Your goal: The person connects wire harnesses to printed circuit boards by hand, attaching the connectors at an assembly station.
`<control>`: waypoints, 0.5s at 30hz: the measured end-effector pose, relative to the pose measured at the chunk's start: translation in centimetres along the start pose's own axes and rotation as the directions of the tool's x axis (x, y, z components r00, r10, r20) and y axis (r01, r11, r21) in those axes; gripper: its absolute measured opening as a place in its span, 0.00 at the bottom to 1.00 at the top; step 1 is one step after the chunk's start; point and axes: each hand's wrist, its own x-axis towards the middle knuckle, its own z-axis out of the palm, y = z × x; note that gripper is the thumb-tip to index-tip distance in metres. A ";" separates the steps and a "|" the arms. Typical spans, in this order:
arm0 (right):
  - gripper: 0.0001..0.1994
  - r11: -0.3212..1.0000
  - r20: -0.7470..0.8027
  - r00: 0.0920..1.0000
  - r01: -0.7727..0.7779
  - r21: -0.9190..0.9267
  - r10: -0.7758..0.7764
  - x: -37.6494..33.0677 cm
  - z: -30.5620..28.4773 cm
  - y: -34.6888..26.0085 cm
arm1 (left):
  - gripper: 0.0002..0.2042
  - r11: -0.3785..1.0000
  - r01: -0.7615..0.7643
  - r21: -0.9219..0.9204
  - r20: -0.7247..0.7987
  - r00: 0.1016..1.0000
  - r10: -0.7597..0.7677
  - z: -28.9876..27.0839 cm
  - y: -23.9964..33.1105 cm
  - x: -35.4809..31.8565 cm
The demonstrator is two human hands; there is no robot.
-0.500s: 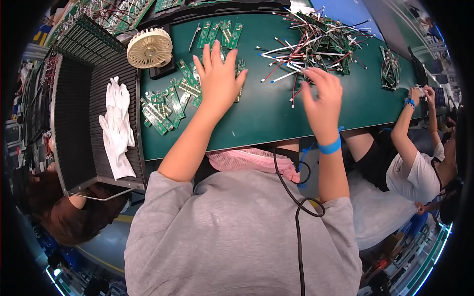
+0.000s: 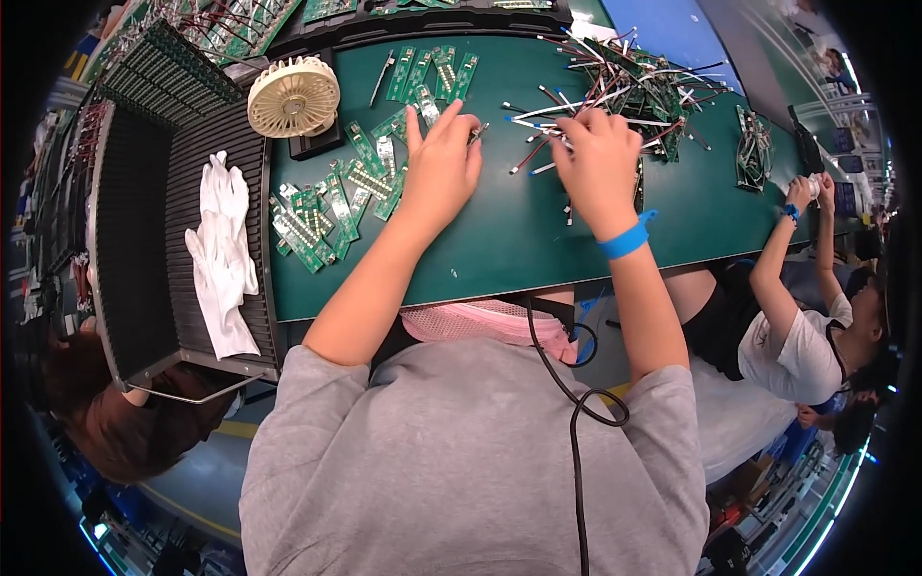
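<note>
My left hand [image 2: 442, 171] is over the left half of the green table. Its thumb and forefinger pinch a small circuit board [image 2: 478, 132], mostly hidden by the fingers. To its left lie several loose narrow green circuit boards [image 2: 338, 204], some with rows of pale parts. My right hand [image 2: 602, 171], a blue band on its wrist, is closed at the near edge of a tangled heap of wired circuit boards [image 2: 639, 91]. Its bent fingertips grip thin wires [image 2: 540, 136] with white and blue ends. Part of another green board [image 2: 639, 187] shows beside the right palm.
A cream fan [image 2: 293, 96] stands at the back left. Beside the table, a black slotted rack [image 2: 144, 240] holds white gloves [image 2: 223, 254]. A smaller wired bundle [image 2: 754, 149] lies at the right, near a co-worker's hands [image 2: 812, 192]. A black cable [image 2: 579, 461] hangs down my front.
My left hand has gone from spread fingers to a pinch on a circuit board, shifting slightly right. My right hand has moved left and its fingers have closed on the wires.
</note>
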 end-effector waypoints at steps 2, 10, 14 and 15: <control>0.08 0.995 0.065 0.998 0.028 -0.097 -0.021 0.3 0.9 -0.6 | 0.09 0.993 0.007 -0.120 -0.087 0.996 -0.018 -0.3 0.4 0.2; 0.04 0.975 -0.122 0.985 -0.093 0.200 0.119 0.9 0.7 1.6 | 0.10 0.622 0.279 -0.732 0.080 0.941 -0.328 -1.6 1.1 0.0; 0.07 0.411 0.006 0.846 -0.266 0.872 0.534 1.1 -4.2 5.4 | 0.09 0.399 0.358 -0.844 0.237 0.917 -0.321 -2.1 1.2 0.3; 0.07 0.374 0.001 0.848 -0.235 0.897 0.531 1.1 -5.2 5.9 | 0.09 0.445 0.348 -0.825 0.247 0.931 -0.269 -2.0 1.0 0.1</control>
